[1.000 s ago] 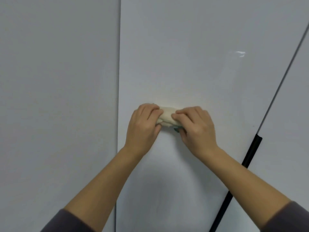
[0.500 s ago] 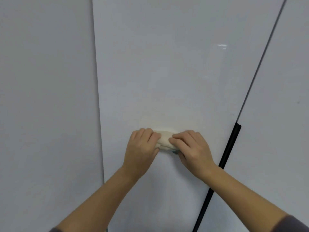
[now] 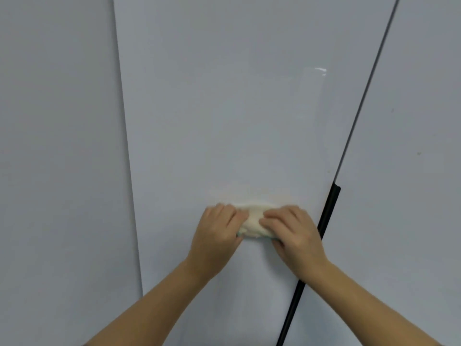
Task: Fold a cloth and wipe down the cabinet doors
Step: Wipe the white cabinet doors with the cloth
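A folded cream cloth with a teal edge lies flat against the middle white cabinet door. My left hand holds its left end, fingers curled over the top and thumb under it. My right hand grips the right end the same way, right beside the door's black handle strip. Both hands press the cloth to the door, and most of the cloth is hidden under my fingers.
A second white door stands to the right past a thin dark gap, with a few small specks on it. Another white panel fills the left side. A glossy reflection streak shows on the middle door.
Both hands have slid the cloth down and to the right across the middle door, toward the black handle strip. My view has shifted with them.
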